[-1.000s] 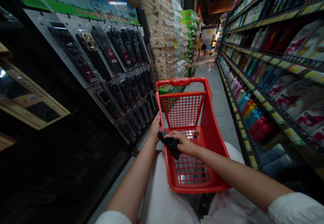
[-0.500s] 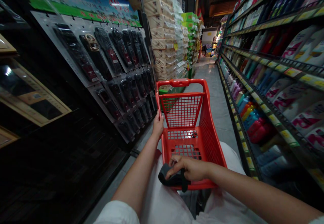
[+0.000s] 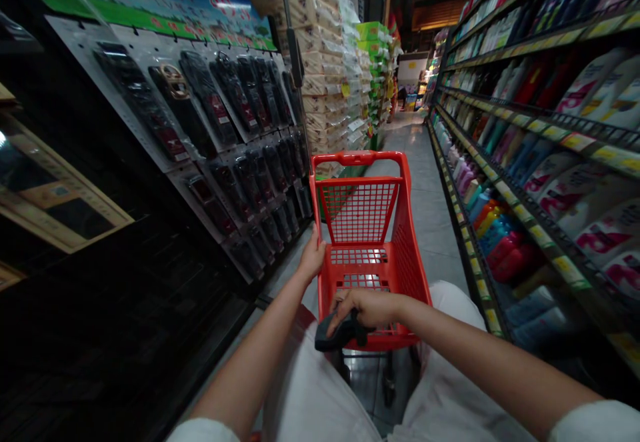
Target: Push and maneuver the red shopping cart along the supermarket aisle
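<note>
A red plastic shopping cart (image 3: pixel 415 249) with grid walls stands before me, between my knees. My left hand (image 3: pixel 312 255) is closed around its left rim. Over the cart's near end, my right hand (image 3: pixel 367 309) grips a dark, curved, handle-like piece (image 3: pixel 331 335). Whether that piece is fixed to the cart, I cannot tell. At the cart's far end is a red grid flap (image 3: pixel 357 212) below a top bar (image 3: pixel 357 158). No goods show inside the cart.
Packaged belts (image 3: pixel 215 95) hang on a rack at the left, with framed boxes (image 3: pixel 60 192) nearer me. Beyond them rise stacked packs (image 3: pixel 320 62). Shelves of bottles (image 3: pixel 520 155) line the right side. A grey tiled aisle (image 3: pixel 407 155) runs ahead.
The cart's near end has shifted away from me, showing its wheels and the floor below. My right hand has moved slightly up with the dark piece. My left hand stays on the rim.
</note>
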A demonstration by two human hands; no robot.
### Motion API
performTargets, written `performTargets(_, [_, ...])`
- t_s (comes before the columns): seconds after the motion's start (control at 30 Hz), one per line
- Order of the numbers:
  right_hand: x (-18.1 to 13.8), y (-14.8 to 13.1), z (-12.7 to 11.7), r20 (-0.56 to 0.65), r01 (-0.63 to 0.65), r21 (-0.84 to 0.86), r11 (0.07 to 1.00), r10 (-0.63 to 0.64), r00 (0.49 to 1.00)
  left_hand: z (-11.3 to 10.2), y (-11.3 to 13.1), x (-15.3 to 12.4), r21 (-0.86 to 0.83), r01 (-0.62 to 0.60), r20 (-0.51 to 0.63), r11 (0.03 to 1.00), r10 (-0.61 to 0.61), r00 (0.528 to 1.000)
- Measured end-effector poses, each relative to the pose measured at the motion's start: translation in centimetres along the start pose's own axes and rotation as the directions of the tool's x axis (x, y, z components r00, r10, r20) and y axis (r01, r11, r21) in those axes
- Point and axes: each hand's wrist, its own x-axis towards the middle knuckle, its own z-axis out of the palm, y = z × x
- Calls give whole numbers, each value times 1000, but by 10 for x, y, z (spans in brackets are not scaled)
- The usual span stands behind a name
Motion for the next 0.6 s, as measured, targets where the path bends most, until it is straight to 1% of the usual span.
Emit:
performTargets(0.07, [9,2,2,-54,0,12,1000,1,999,-3,0,6,7,-20,10,1000,20,1000])
performTargets(0.13, [10,4,-1,-80,-6,35,999,8,997,-8,1,17,32,-22,32,999,21,999])
performTargets(0.2, [-1,6,-10,-44,-22,61,998,25,999,-13,2,26,78,-19,37,997,16,999])
performTargets(0.27, [-20,6,-24,44,-64,101,993,60,997,-14,3,28,130,-25,15,991,23,1000])
performTargets(0.33, [-35,6,-36,104,-124,154,980,108,989,-11,4,23,168,-28,-1,985,29,1000])
performTargets(0.4, [-36,7,-39,99,-145,190,971,128,987,-4,6,13,201,3,-13,980,0,1000])
performTargets(0.47, [-25,9,-34,32,-100,193,976,95,995,2,8,3,245,59,-39,968,-50,998])
performTargets(0.53, [-11,11,-27,-18,-46,169,985,50,999,5,11,-4,294,90,-70,952,-73,995])
performTargets(0.6, [-7,13,-27,11,-43,141,989,42,999,4,12,-6,319,82,-80,944,-59,995])
